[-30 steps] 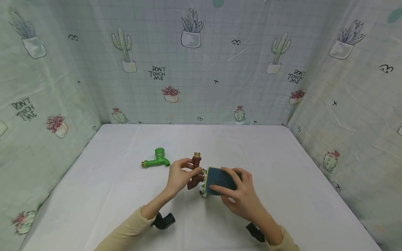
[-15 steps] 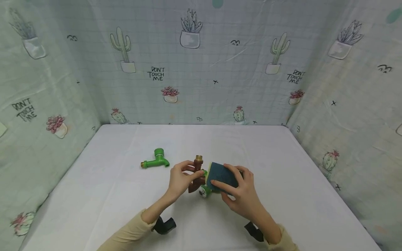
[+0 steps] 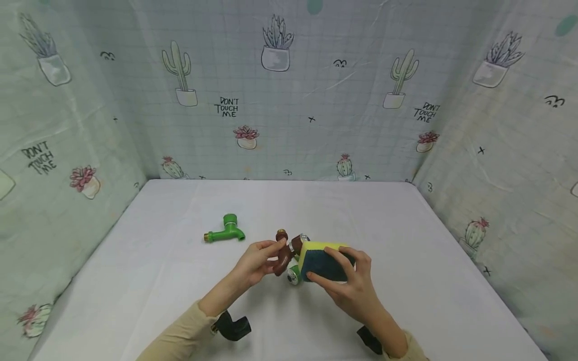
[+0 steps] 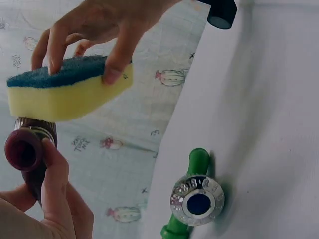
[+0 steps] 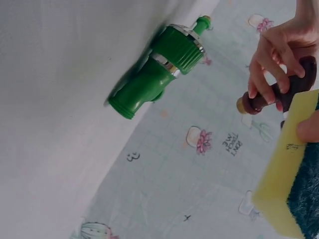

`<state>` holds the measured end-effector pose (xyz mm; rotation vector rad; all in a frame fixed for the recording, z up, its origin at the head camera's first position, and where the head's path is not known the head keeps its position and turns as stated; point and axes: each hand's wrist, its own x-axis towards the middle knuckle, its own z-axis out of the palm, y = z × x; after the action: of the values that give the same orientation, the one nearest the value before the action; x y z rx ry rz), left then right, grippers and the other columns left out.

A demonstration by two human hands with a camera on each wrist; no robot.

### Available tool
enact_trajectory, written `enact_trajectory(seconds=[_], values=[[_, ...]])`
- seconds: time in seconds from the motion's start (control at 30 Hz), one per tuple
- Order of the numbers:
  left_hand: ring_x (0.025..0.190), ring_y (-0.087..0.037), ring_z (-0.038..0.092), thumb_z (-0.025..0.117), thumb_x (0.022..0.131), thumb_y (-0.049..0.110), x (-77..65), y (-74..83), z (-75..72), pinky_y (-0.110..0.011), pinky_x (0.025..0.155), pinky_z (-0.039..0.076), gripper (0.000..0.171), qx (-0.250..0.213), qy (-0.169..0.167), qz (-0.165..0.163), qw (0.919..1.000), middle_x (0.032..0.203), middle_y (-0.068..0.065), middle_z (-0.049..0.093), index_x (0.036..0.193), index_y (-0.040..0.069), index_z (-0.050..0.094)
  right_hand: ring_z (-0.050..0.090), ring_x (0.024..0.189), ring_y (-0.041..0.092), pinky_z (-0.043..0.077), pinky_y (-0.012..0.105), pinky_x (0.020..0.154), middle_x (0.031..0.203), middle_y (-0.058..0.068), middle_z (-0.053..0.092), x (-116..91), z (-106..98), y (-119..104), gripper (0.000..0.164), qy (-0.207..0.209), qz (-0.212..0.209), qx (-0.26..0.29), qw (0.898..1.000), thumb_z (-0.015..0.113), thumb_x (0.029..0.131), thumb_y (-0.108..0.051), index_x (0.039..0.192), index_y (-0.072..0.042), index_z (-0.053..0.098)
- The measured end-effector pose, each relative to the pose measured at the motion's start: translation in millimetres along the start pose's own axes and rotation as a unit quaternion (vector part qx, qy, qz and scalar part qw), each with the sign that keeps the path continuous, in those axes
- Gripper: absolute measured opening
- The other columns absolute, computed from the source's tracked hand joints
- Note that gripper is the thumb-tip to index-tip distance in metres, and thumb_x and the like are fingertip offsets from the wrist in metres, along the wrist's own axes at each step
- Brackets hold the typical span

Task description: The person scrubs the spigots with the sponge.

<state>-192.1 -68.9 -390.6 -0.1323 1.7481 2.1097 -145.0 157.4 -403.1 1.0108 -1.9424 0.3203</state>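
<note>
My left hand (image 3: 255, 260) grips a brown tap (image 3: 283, 261) above the middle of the table, fingers and thumb round its body. Its brass threaded end (image 5: 240, 105) shows in the right wrist view. In my right hand (image 3: 358, 288) is a two-sided scouring sponge (image 3: 322, 265), pinched between thumb and fingers. The sponge's yellow side (image 4: 65, 102) lies against the knob of the brown tap in the left wrist view, its dark scouring side facing away. Below the two hands, a green tap (image 3: 294, 275) with a round knob lies on the table, partly hidden by the sponge.
Another green tap (image 3: 227, 232) lies farther back on the left. A black tap (image 3: 232, 328) rests near my left forearm, and a black piece (image 3: 370, 341) is partly hidden by my right forearm. Patterned cloth walls (image 3: 289, 100) surround the white table (image 3: 171, 210).
My left hand has turned the brown tap so its knob points up and to the right. My right hand has tilted the sponge, and its yellow edge now shows on top.
</note>
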Motion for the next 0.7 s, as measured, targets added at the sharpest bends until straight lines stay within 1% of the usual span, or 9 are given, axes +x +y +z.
enact_trajectory(seconds=[0.13, 0.2, 0.27, 0.3, 0.37, 0.43, 0.5, 0.6, 0.7], values=[[0.071, -0.011, 0.060, 0.058, 0.086, 0.030, 0.6, -1.1, 0.0, -0.024, 0.061, 0.053, 0.050, 0.068, -0.020, 0.008, 0.9974, 0.085, -0.004, 0.062, 0.116, -0.009, 0.049, 0.033, 0.104, 0.039, 0.030, 0.053, 0.080, 0.117, 0.020, 0.050, -3, 2, 2, 0.027, 0.022, -0.017, 0.003, 1.000, 0.039, 0.094, -0.031, 0.103, -0.034, 0.064], [0.074, -0.012, 0.062, 0.058, 0.086, 0.031, -1.4, -1.0, 0.8, -0.026, 0.061, 0.054, 0.053, 0.096, -0.028, 0.017, 0.9948, 0.090, -0.007, 0.064, 0.122, -0.004, 0.042, 0.033, 0.104, 0.039, 0.030, 0.053, 0.079, 0.116, 0.020, 0.050, -4, 3, 2, 0.026, 0.032, -0.028, 0.001, 0.999, 0.041, 0.094, -0.030, 0.101, -0.034, 0.065], [0.074, -0.012, 0.062, 0.057, 0.086, 0.030, -4.6, -0.8, 1.4, -0.027, 0.061, 0.054, 0.049, 0.108, -0.046, 0.021, 0.9929, 0.091, -0.008, 0.065, 0.122, 0.001, 0.041, 0.033, 0.103, 0.039, 0.031, 0.052, 0.079, 0.116, 0.020, 0.050, -5, 4, 3, 0.024, 0.041, -0.035, 0.000, 0.999, 0.043, 0.093, -0.030, 0.100, -0.033, 0.066], [0.075, -0.012, 0.062, 0.057, 0.087, 0.029, -6.5, -0.5, 1.7, -0.028, 0.062, 0.055, 0.048, 0.105, -0.064, 0.020, 0.9922, 0.091, -0.007, 0.065, 0.122, 0.002, 0.040, 0.033, 0.103, 0.039, 0.032, 0.051, 0.079, 0.115, 0.021, 0.050, -5, 4, 3, 0.023, 0.047, -0.036, 0.000, 0.998, 0.044, 0.093, -0.029, 0.099, -0.033, 0.066], [0.076, -0.012, 0.062, 0.057, 0.087, 0.026, -10.2, -0.1, 1.8, -0.032, 0.066, 0.055, 0.044, 0.098, -0.117, 0.018, 0.9881, 0.090, -0.005, 0.065, 0.121, 0.002, 0.044, 0.033, 0.103, 0.040, 0.033, 0.050, 0.081, 0.115, 0.021, 0.050, -5, 2, 4, 0.023, 0.052, -0.033, 0.002, 0.998, 0.045, 0.092, -0.029, 0.098, -0.033, 0.067], [0.078, -0.012, 0.062, 0.058, 0.086, 0.021, -13.2, 0.8, 1.5, -0.036, 0.071, 0.055, 0.042, 0.086, -0.178, 0.008, 0.9803, 0.090, -0.004, 0.064, 0.121, -0.001, 0.048, 0.032, 0.103, 0.040, 0.033, 0.048, 0.084, 0.116, 0.022, 0.049, -4, 1, 5, 0.023, 0.052, -0.027, 0.007, 0.998, 0.045, 0.092, -0.030, 0.098, -0.033, 0.067], [0.080, -0.014, 0.063, 0.060, 0.085, 0.017, -15.2, 2.1, 1.6, -0.040, 0.077, 0.054, 0.045, 0.079, -0.227, -0.002, 0.9706, 0.096, -0.007, 0.063, 0.123, -0.004, 0.047, 0.032, 0.104, 0.040, 0.033, 0.047, 0.086, 0.116, 0.022, 0.048, -3, -1, 6, 0.023, 0.047, -0.021, 0.012, 0.999, 0.045, 0.092, -0.030, 0.099, -0.032, 0.066], [0.080, -0.016, 0.064, 0.063, 0.082, 0.011, -17.0, 4.0, 2.0, -0.041, 0.080, 0.052, 0.051, 0.091, -0.266, -0.003, 0.9597, 0.112, -0.015, 0.056, 0.126, -0.006, 0.043, 0.032, 0.106, 0.040, 0.032, 0.048, 0.088, 0.118, 0.022, 0.048, -2, -3, 6, 0.024, 0.036, -0.019, 0.015, 0.999, 0.044, 0.092, -0.030, 0.101, -0.032, 0.066], [0.081, -0.016, 0.063, 0.066, 0.079, 0.008, -18.2, 4.7, 2.3, -0.037, 0.080, 0.053, 0.053, 0.119, -0.278, 0.014, 0.9531, 0.124, -0.022, 0.046, 0.126, -0.006, 0.045, 0.032, 0.106, 0.040, 0.031, 0.050, 0.086, 0.119, 0.023, 0.048, -2, -3, 5, 0.025, 0.030, -0.015, 0.015, 0.999, 0.043, 0.091, -0.030, 0.103, -0.032, 0.065]])
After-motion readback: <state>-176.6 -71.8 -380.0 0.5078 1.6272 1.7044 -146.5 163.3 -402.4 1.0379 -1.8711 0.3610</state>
